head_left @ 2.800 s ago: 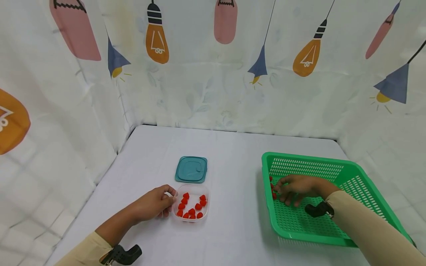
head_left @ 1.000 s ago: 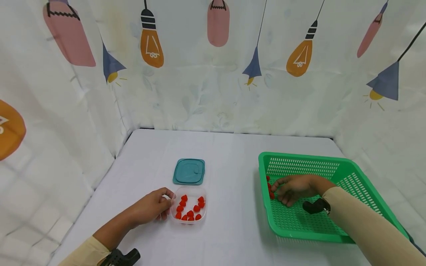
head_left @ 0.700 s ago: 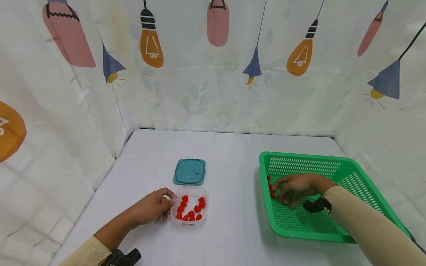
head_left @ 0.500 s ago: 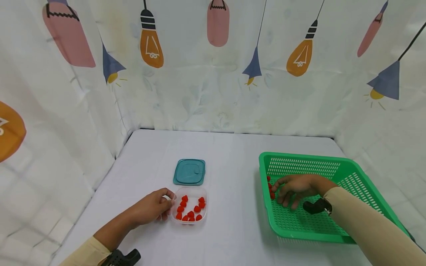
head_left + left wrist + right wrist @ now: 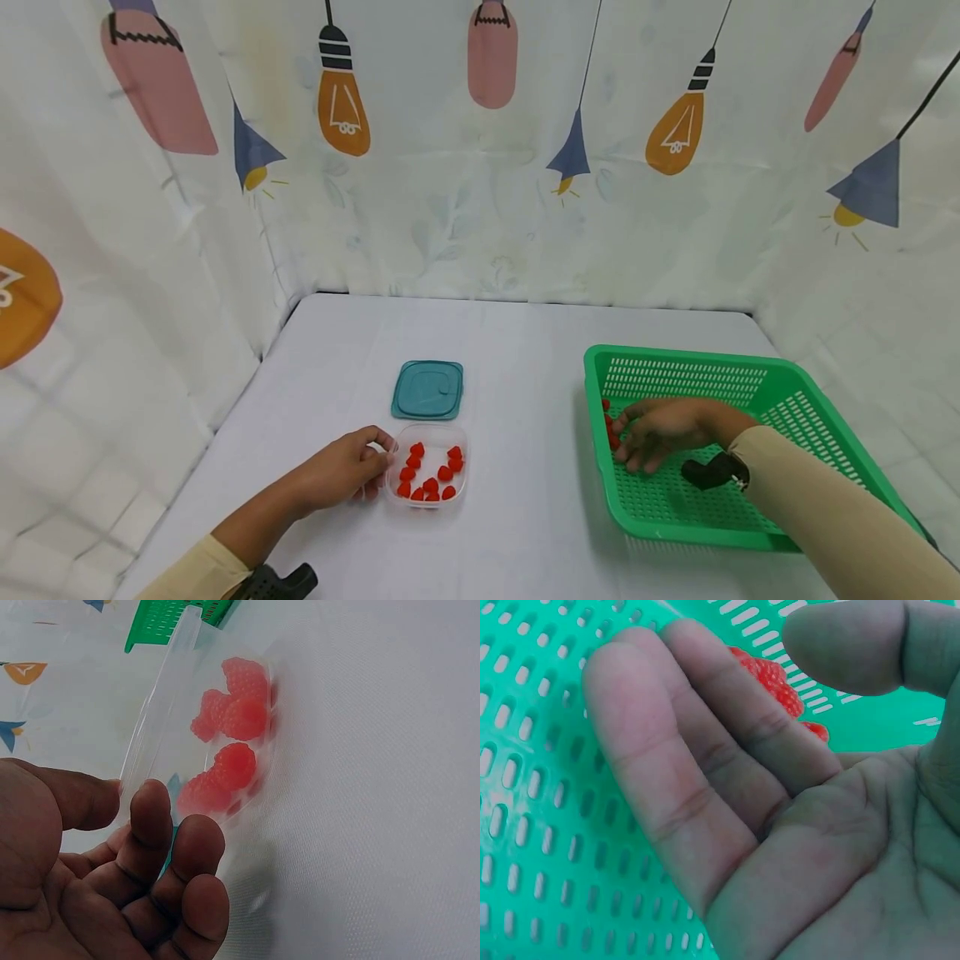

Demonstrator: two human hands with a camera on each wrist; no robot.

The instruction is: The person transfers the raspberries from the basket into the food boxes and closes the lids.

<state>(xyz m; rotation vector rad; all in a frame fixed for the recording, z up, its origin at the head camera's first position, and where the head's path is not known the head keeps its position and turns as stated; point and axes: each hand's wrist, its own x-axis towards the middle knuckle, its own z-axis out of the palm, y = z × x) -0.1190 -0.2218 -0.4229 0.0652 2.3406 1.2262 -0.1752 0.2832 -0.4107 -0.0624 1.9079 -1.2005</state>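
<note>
Several red berries (image 5: 609,425) in the green basket (image 5: 690,353) lay at nine o'clock from the parted, loosely bent, seemingly empty fingers of your right hand (image 5: 666,427), while your left hand (image 5: 341,468) pinched the clear container's (image 5: 437,435) nine-o'clock rim.

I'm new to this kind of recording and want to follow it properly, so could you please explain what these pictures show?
There is no machine at work here: a person uses two bare hands. The wide picture comes from a camera worn on the head, looking forward and down; each close-up comes from a camera worn on one wrist.

On the white table stands a clear container with red berry-like pieces in it. A teal lid lies just beyond it, and a green basket to the right has more red pieces along its left side.

The left hand pinches the container's wall. The right hand is inside the basket beside those pieces; its close-up shows nothing held.
</note>
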